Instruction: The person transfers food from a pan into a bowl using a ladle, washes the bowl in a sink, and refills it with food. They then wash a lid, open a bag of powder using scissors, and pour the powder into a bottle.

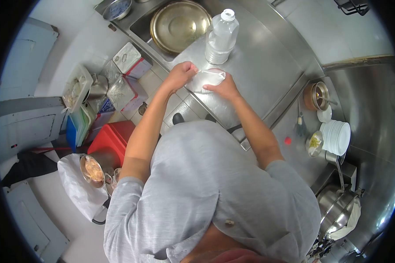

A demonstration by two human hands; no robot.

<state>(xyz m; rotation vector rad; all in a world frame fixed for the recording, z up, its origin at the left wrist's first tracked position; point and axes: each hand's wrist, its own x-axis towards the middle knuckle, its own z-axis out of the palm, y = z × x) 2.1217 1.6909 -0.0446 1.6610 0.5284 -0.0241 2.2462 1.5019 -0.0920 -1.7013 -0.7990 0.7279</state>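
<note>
Both hands are at a small whitish plastic bag (208, 78) over the edge of the steel counter. My left hand (180, 76) is closed in a pinch at the bag's left corner. On the other side, my right hand (225, 86) grips the bag between thumb and fingers. Just beyond them a clear plastic jug (222, 39) stands upright on the counter (267, 57), its mouth uncapped. Its contents look pale or clear.
A large round metal lid (180, 25) lies over the sink at the back. Stacked white plates (336, 136), a copper-coloured pot (315, 95) and a bowl of green pieces (314, 143) are at right. Square tins (127, 59) and a red container (112, 140) stand at left.
</note>
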